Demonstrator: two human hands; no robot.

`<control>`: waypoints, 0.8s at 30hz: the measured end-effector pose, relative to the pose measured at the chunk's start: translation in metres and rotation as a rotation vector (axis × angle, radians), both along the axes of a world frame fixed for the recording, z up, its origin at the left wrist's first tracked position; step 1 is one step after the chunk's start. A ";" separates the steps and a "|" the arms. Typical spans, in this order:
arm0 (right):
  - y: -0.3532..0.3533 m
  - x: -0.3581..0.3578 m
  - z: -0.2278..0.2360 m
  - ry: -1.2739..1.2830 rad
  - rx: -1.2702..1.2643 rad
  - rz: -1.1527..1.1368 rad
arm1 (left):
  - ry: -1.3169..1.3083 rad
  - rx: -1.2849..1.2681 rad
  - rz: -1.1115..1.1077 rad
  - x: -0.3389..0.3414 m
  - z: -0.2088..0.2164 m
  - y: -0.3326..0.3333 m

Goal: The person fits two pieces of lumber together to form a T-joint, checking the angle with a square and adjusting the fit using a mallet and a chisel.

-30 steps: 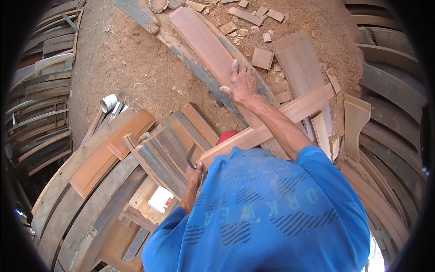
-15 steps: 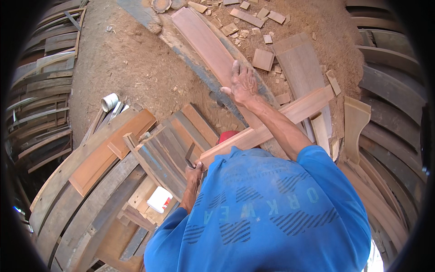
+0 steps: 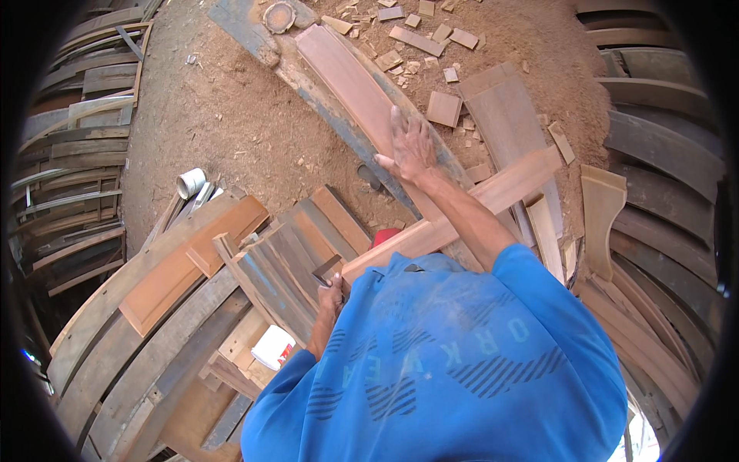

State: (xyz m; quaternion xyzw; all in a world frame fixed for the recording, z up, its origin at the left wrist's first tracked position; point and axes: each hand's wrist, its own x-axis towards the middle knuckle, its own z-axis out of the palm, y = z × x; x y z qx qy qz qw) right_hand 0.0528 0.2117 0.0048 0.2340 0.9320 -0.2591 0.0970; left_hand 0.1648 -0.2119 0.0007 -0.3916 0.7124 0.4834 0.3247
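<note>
Sawdust lies thick over the ground, and the work sits low on it rather than on any worktop. My right hand (image 3: 412,146) is stretched well out ahead of me, fingers spread and palm flat on the reddish plank (image 3: 346,85). That grip is open: it presses, it pinches nothing. The plank lies lengthwise on a worn blue-grey beam (image 3: 265,46) and runs away toward the top of the view.

A paler plank (image 3: 508,185) crosses under my right forearm, its far end resting on a wide board (image 3: 508,115). My left hand (image 3: 332,291) is close in by my chest, at the edge of the board stack (image 3: 285,254). The fingers look curled by a small dark piece (image 3: 327,269). I cannot tell whether they truly clamp it, nor what it is.

As to progress, I judge the job part done. Short offcuts (image 3: 444,108) lie scattered beyond the reddish plank, which suggests cutting has been going on here. The reddish plank itself looks whole and uncut under my palm. The stack by my left hand is many boards deep, so I would say a good deal is left.

A white tub (image 3: 273,346) sits below the stack, and a white pipe end (image 3: 190,182) lies out to the left.
</note>
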 end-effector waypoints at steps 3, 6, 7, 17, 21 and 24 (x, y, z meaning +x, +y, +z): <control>-0.001 0.000 -0.004 0.012 0.003 0.001 | -0.010 0.002 -0.031 -0.002 0.006 0.004; -0.002 -0.002 -0.008 -0.009 0.010 -0.002 | 0.016 -0.026 0.016 0.000 0.009 0.012; -0.002 -0.001 -0.009 -0.022 0.011 -0.003 | 0.028 -0.049 0.039 0.001 0.010 0.014; -0.001 -0.001 -0.004 0.011 0.008 -0.011 | 0.007 -0.022 0.006 0.002 -0.001 0.001; -0.001 0.000 -0.005 0.013 -0.008 -0.014 | -0.003 -0.005 -0.031 -0.001 0.000 0.000; 0.001 -0.001 -0.010 -0.011 0.022 -0.019 | -0.043 -0.195 -0.323 -0.014 0.000 -0.007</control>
